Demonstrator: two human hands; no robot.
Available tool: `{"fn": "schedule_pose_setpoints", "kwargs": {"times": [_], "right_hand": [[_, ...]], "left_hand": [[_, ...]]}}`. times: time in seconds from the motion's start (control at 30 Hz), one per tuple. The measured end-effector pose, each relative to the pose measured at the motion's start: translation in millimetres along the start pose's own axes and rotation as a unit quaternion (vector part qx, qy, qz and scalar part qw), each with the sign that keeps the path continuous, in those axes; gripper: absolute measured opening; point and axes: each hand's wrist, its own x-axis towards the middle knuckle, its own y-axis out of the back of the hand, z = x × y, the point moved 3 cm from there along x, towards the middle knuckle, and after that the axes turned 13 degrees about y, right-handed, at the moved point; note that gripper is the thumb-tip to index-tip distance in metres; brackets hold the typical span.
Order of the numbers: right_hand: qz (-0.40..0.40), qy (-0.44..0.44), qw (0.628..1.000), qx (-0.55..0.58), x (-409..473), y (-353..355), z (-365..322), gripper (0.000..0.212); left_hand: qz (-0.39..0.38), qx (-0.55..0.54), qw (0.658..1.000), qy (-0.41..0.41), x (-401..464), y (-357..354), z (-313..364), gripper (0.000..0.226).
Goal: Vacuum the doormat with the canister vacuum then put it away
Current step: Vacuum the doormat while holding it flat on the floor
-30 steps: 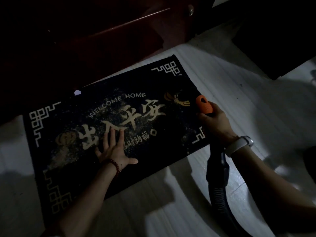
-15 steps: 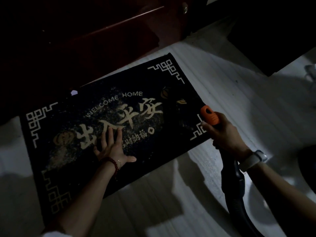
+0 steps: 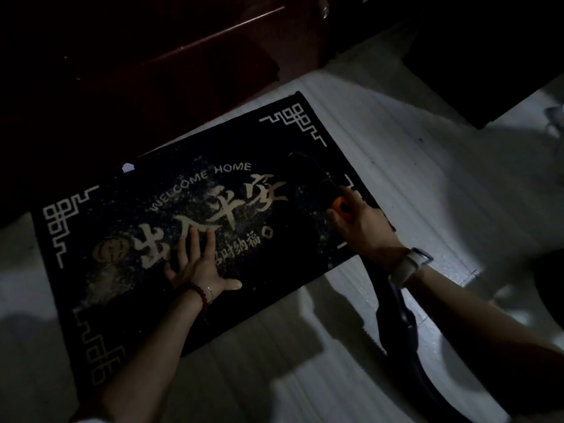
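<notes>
A black doormat with gold lettering and pale dust specks lies tilted on the pale floor. My left hand presses flat on its middle, fingers spread. My right hand grips the vacuum handle with an orange button over the mat's right end. The dark nozzle reaches forward from that hand onto the mat, hard to make out in the dim light. The black hose trails back under my right wrist toward the lower right.
A dark red wooden cabinet runs along the mat's far edge. A dark block of furniture stands at the upper right. A small white scrap lies at the mat's far edge. Pale floor surrounds the mat.
My right hand pulled the vacuum handle back off the mat's right edge, then pushed it forward and left onto the mat again. My left hand stayed pressed on the mat.
</notes>
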Motion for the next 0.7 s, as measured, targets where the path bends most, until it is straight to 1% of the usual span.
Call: {"fn": "schedule_pose_setpoints", "kwargs": {"times": [0.07,0.2,0.23,0.33,0.4,0.43,0.5,0.6,0.63,0.7], "right_hand": [[0.008,-0.023,1.000,-0.006,-2,12,12,0.052],[0.073,-0.062,0.995,0.008,10,39,33,0.046],[0.068,-0.055,0.996,0.022,9,37,30,0.047],[-0.007,-0.007,0.998,0.058,-14,6,5,0.050],[-0.047,0.007,0.995,0.089,-35,-7,-8,0.050],[-0.054,0.008,0.993,0.100,-40,-7,-10,0.049],[-0.035,-0.001,0.992,0.122,-36,5,-1,0.048],[0.050,-0.032,0.994,0.094,-8,31,24,0.043],[0.066,-0.045,0.993,0.087,-1,35,28,0.042],[0.058,-0.051,0.994,0.082,-2,27,23,0.043]], "left_hand": [[0.002,-0.001,1.000,0.000,0,0,0,0.122],[0.002,0.003,1.000,0.004,0,1,0,0.121],[0.003,0.005,1.000,0.005,0,1,1,0.121],[0.001,0.006,1.000,0.004,-1,1,1,0.121],[0.001,0.004,1.000,0.004,0,1,0,0.120],[0.000,0.005,1.000,0.004,-1,2,0,0.120],[-0.002,0.008,1.000,0.003,-1,1,1,0.120],[-0.001,0.004,1.000,0.006,-2,2,1,0.120],[0.000,0.003,1.000,0.007,-2,2,2,0.120],[0.002,0.006,1.000,0.008,-2,2,2,0.120]]}}
